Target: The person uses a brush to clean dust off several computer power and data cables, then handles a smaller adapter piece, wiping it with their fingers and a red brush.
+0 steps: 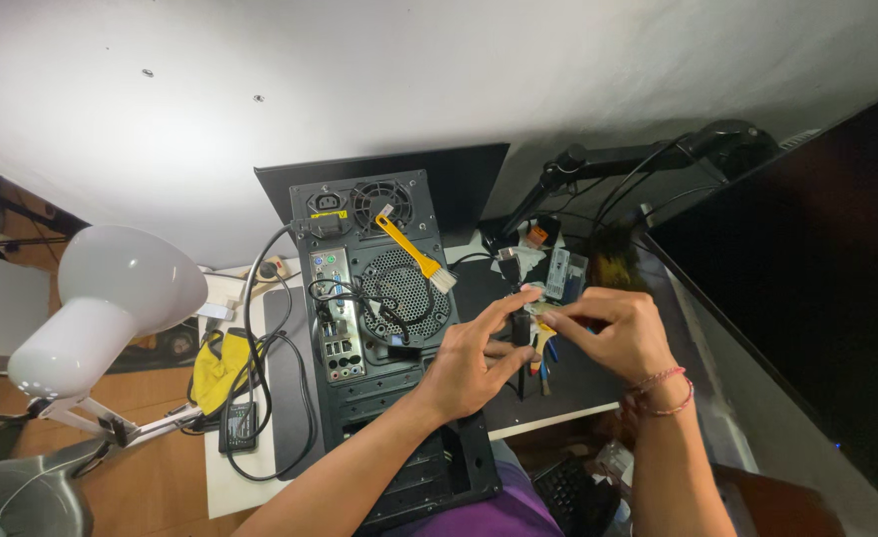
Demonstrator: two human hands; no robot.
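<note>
My left hand (474,358) and my right hand (618,333) meet over the dark desk mat (583,383), just right of a black computer case (384,328) lying with its rear panel up. Both hands pinch a small dark part (522,328) between their fingertips; what it is I cannot tell. A yellow-handled brush (414,254) lies on the case's fan grille, and a black cable (359,303) loops over it. Small tools with coloured handles (543,348) lie under my hands.
A white desk lamp (111,298) stands at the left. A yellow cloth (218,363) and a small black box (238,423) lie by the case's left side. A large dark monitor (817,278) on an arm fills the right. A keyboard (568,492) sits near my lap.
</note>
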